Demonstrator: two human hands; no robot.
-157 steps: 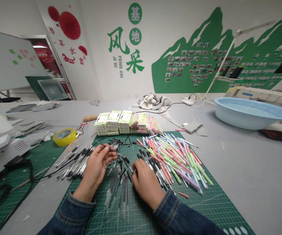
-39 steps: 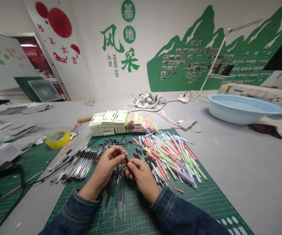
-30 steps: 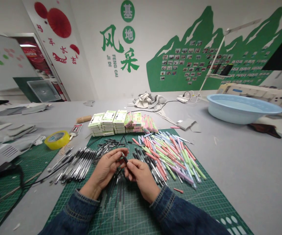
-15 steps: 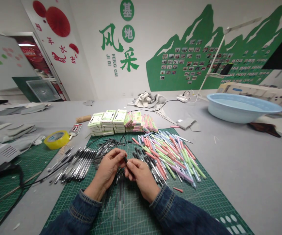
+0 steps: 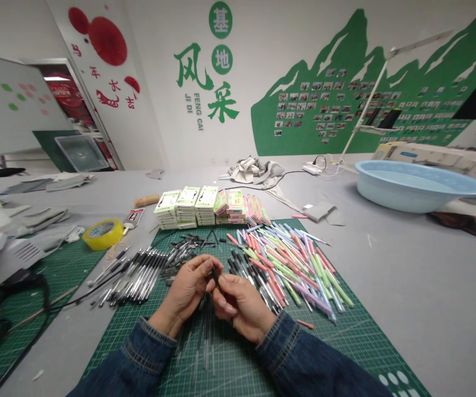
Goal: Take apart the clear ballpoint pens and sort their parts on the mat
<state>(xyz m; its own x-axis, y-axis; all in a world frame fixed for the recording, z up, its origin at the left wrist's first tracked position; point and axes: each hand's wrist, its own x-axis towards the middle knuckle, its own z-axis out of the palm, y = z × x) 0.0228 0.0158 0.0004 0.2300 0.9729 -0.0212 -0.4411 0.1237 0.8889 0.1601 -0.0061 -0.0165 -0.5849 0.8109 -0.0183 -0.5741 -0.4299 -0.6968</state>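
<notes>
My left hand [image 5: 192,284] and my right hand [image 5: 242,306] meet over the green cutting mat [image 5: 324,353]. Both pinch a short black pen part [image 5: 215,274] between thumbs and fingers; its exact kind is too small to tell. Beneath the hands lie several thin pen refills [image 5: 205,342], their upper ends hidden. Left of my left hand are clear pens with black ends [image 5: 139,278]. A heap of small black pen pieces [image 5: 186,247] lies just behind it. To the right of my right hand are black pens [image 5: 254,278] and a pile of coloured pens [image 5: 291,259].
Stacked small boxes [image 5: 205,205] stand behind the mat. Yellow tape [image 5: 103,234] and a glue tube [image 5: 134,218] lie to the left, near a black cable [image 5: 72,300]. A blue basin [image 5: 420,190] sits at the back right, cloth scraps [image 5: 254,170] at the back.
The view has shifted slightly, so the scene sits a little further right. The black part stands more upright between the fingers, and my right hand has turned a little. Both hands keep their pinch.
</notes>
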